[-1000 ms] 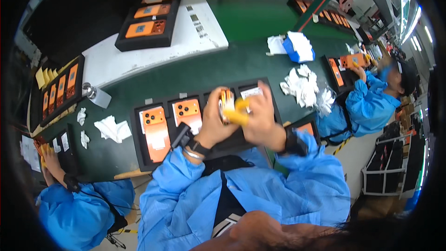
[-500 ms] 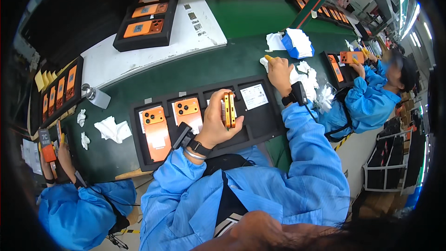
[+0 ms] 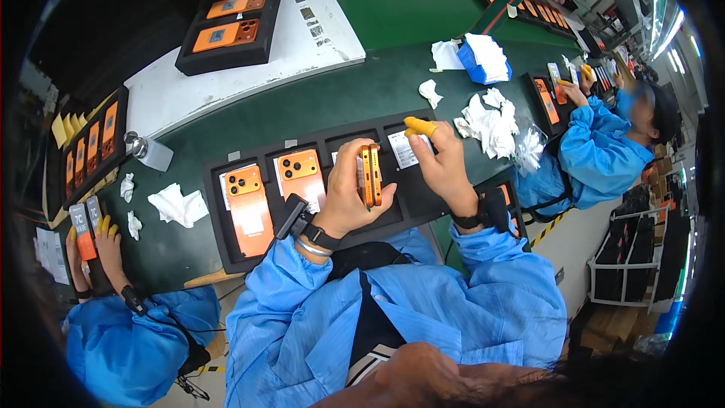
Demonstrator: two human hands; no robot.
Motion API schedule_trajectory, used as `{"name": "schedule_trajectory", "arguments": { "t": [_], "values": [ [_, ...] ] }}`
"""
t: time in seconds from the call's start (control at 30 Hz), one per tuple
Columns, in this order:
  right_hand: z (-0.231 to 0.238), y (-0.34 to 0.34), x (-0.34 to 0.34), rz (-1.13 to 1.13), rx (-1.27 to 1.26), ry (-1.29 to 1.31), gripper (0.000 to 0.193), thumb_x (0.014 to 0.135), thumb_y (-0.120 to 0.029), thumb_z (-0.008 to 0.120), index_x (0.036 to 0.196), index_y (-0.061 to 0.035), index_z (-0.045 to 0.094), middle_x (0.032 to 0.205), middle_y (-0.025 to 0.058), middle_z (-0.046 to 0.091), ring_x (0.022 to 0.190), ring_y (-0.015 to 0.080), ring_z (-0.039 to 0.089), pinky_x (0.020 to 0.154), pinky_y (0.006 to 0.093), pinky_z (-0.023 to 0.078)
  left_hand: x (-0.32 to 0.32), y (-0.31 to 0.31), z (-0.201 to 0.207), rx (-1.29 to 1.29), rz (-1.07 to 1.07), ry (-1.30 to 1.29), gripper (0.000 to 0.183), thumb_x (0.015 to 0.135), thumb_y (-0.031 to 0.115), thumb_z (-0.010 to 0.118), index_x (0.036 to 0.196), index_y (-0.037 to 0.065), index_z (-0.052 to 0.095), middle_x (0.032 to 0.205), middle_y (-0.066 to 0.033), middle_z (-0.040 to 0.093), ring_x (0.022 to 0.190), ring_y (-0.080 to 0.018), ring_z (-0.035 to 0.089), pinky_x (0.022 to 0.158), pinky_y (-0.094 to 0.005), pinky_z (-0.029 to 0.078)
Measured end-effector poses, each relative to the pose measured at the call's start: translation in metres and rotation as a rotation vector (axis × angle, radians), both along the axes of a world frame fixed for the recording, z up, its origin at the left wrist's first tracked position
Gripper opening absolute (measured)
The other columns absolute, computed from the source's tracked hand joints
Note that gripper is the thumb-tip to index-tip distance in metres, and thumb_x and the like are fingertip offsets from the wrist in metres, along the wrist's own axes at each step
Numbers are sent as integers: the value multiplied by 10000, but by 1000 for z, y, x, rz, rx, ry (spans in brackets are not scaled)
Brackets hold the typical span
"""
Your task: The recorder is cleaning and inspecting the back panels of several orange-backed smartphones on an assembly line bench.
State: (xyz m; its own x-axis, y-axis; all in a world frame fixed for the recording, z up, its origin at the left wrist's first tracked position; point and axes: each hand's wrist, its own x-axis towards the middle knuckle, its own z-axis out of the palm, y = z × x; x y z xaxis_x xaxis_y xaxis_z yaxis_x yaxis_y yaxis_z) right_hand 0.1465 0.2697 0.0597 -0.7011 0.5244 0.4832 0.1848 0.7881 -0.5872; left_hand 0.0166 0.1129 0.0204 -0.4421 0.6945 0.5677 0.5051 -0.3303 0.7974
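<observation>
Two hands over black tray (image 3: 226, 257): left hand (image 3: 349, 200) grip pinching orange phone (image 3: 370, 174), right hand (image 3: 442, 162) spread.

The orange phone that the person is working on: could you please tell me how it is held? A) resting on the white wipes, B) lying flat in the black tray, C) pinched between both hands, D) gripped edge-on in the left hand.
D: the orange phone stands edge-on in the left hand, above the black tray, while the right hand is beside it, apart.
</observation>
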Motion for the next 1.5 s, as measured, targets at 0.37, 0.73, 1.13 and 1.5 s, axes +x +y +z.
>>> {"name": "schedule_trajectory", "arguments": {
  "t": [0.37,0.73,1.13,1.5],
  "values": [
    [12,-52,-3,183,-411,212,360,937,-146,647,1230,61,617,1095,175,653,1010,254,640,899,330,479,3,2,-2,30,18,-35,770,670,97,845,1319,-2,442,1173,-207,540,1074,-379,578,918,-407,488],
    [22,-71,3,238,-462,208,423,918,-131,667,1277,69,569,1164,171,610,1100,251,592,977,345,441,2,-1,1,22,30,83,769,696,52,809,1350,1,410,1178,-152,585,1037,-257,630,906,-352,501],
    [13,-26,-2,9,-297,183,307,885,-90,673,1170,22,644,1086,173,657,1038,299,633,919,362,476,2,1,0,20,19,85,820,695,125,867,1358,-19,407,1206,-169,561,1103,-274,596,956,-364,478],
    [-46,136,-16,-345,27,-331,291,837,-225,738,1077,-59,733,971,137,651,872,326,647,762,423,513,0,-4,2,-41,-13,-11,812,692,114,864,1348,-14,403,1219,-149,543,1124,-240,564,988,-350,455]
  ]
}}
